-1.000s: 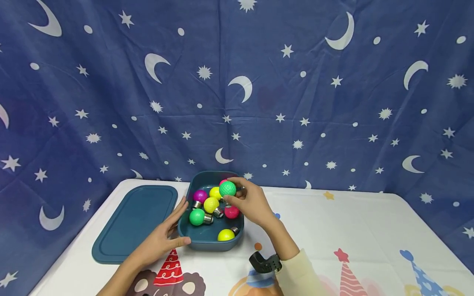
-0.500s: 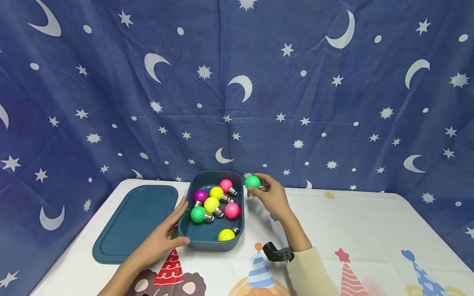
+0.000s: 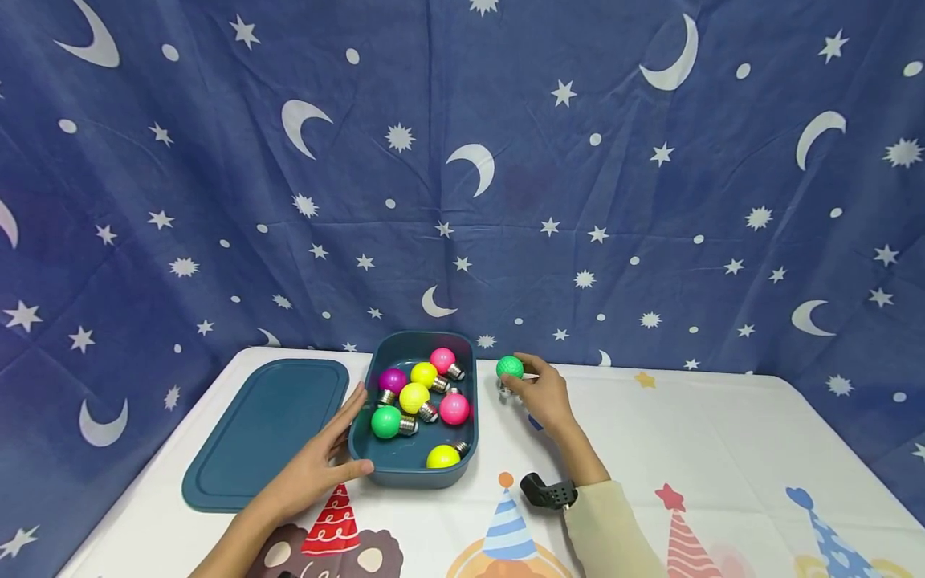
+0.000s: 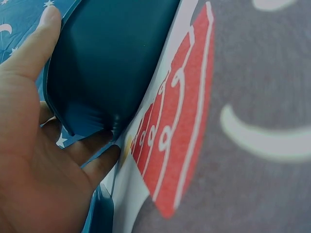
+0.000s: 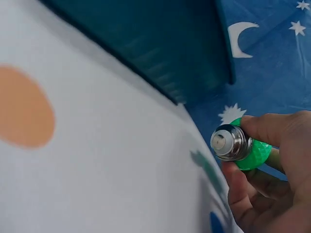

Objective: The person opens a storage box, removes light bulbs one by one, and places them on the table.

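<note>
My right hand (image 3: 543, 395) pinches a green light bulb (image 3: 509, 368) just right of the blue-green bin (image 3: 413, 479). In the right wrist view the bulb's metal screw base (image 5: 231, 142) points toward the camera, thumb and fingers on either side of it. Spread along the bin's left side, my left hand (image 3: 312, 474) has its thumb at the front corner; the left wrist view shows it against the bin wall (image 4: 104, 58). Inside the bin lie a purple bulb (image 3: 393, 380), another green bulb (image 3: 386, 422), and several yellow and pink bulbs, such as a pink bulb (image 3: 454, 409).
A flat blue-green lid (image 3: 267, 433) lies left of the bin on the white printed tablecloth (image 3: 650, 433). Behind the table hangs a blue curtain (image 3: 549, 177) with moons and stars. A black strap device (image 3: 548, 491) is on the right wrist.
My right hand has carried the green bulb out of the bin to the right, then lowered it near the tablecloth. The left hand keeps its place at the bin.
</note>
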### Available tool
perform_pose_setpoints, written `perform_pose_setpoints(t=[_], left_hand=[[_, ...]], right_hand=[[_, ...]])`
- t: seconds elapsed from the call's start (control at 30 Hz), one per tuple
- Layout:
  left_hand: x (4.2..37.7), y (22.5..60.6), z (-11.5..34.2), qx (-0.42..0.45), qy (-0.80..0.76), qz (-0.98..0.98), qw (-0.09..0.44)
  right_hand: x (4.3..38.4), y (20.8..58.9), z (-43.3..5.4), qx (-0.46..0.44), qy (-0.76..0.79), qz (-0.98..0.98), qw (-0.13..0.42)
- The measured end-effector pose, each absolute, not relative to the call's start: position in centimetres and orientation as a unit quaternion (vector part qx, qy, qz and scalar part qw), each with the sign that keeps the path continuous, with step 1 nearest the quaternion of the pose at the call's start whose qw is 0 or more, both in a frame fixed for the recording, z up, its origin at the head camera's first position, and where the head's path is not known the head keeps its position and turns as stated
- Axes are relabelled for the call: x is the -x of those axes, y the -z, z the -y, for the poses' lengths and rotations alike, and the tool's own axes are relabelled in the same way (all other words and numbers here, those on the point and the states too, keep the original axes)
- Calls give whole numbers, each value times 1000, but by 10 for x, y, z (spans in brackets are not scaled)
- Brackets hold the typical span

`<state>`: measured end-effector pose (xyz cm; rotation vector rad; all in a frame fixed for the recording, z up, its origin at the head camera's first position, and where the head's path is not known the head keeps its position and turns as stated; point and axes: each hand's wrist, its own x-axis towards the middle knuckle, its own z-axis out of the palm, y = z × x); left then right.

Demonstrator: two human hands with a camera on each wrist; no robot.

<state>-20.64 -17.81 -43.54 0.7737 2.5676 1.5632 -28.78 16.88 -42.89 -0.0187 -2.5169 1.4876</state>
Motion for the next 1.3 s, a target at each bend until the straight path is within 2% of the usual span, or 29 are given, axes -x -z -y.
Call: perform_pose_setpoints(t=[0.27,1.3], left_hand=[[206,436,178,-250,-503,-827,17],[207,439,179,-249,-505,-826,20]], right_hand=[[292,439,-168,5,-461,880,115],[286,433,-176,14,-491,868,81]])
